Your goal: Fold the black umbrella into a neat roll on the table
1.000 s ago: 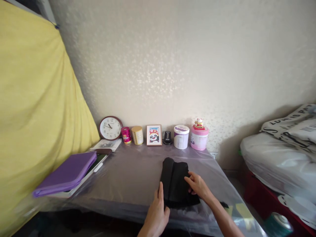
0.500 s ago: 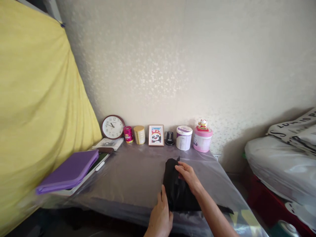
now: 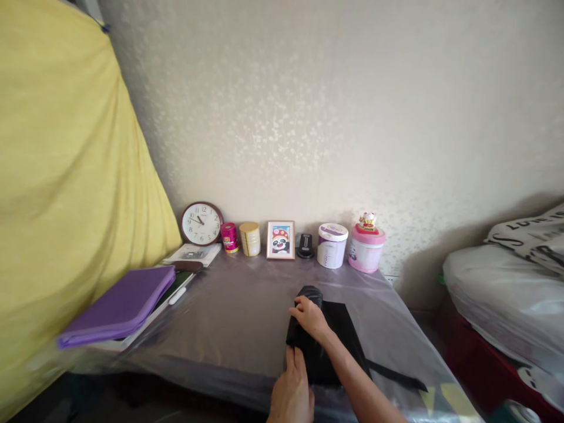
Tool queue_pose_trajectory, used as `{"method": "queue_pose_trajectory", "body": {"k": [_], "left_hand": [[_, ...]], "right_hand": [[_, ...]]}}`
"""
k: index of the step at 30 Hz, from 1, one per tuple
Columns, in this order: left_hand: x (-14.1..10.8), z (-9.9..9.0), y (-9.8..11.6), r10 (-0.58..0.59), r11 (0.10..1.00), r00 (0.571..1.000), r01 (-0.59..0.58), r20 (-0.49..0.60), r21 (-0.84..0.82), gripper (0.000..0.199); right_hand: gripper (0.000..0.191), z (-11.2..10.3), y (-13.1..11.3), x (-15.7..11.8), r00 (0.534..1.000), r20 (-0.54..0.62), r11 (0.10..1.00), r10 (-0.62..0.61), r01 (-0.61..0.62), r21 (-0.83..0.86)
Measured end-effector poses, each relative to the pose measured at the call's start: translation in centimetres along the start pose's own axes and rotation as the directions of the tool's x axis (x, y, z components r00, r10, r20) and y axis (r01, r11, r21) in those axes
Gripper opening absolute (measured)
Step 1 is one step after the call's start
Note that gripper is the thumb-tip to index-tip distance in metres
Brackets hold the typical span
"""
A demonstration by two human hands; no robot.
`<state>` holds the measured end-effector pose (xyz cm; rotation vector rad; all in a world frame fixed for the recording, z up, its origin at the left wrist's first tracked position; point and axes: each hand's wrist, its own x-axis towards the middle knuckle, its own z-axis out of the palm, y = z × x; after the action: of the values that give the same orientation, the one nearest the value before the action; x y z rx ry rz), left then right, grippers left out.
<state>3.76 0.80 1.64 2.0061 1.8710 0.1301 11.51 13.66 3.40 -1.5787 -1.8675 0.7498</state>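
Clasping the black cloth (image 3: 346,335) on the plastic-covered table (image 3: 229,311), my right hand (image 3: 311,319) holds its far fold down; my left hand (image 3: 291,395) seems to grip the near edge, though I can't quite tell. Even pressure keeps the layers square.

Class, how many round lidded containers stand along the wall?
4, left to right along the wall: a magenta tin, a gold-lidded tin, a white tub, a pink tub.

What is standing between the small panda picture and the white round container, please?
A small black device stands there, between the framed panda picture and the white tub, in the head view.
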Motion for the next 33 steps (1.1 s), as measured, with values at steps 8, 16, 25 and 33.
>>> {"method": "queue_pose_trajectory", "body": {"k": [8,16,25,33], "left_hand": [[-0.4,0.3,-0.8,0.012,1.0,0.995,-0.01,-0.098,0.014,0.067],[0.5,-0.4,-0.3,0.081,0.995,0.997,-0.081,0.008,0.059,0.092],[1.8,2.6,-0.5,0.024,0.979,0.996,-0.007,-0.081,0.202,0.078],[2.0,3.7,0.3,-0.102,0.938,0.979,0.154,-0.178,0.31,0.08]], "right_hand": [[0.022,-0.4,-0.3,-0.2,0.988,0.133,0.992,-0.08,0.092,-0.082],[0.019,-1.3,-0.4,-1.7,0.951,0.215,0.974,-0.224,0.226,0.019],[0.032,-1.7,2.0,-3.3,0.741,0.153,0.726,-0.654,0.671,-0.15],[0.039,-2.1,3.8,2.9,0.816,0.215,0.681,-0.537,0.569,-0.461]]}}
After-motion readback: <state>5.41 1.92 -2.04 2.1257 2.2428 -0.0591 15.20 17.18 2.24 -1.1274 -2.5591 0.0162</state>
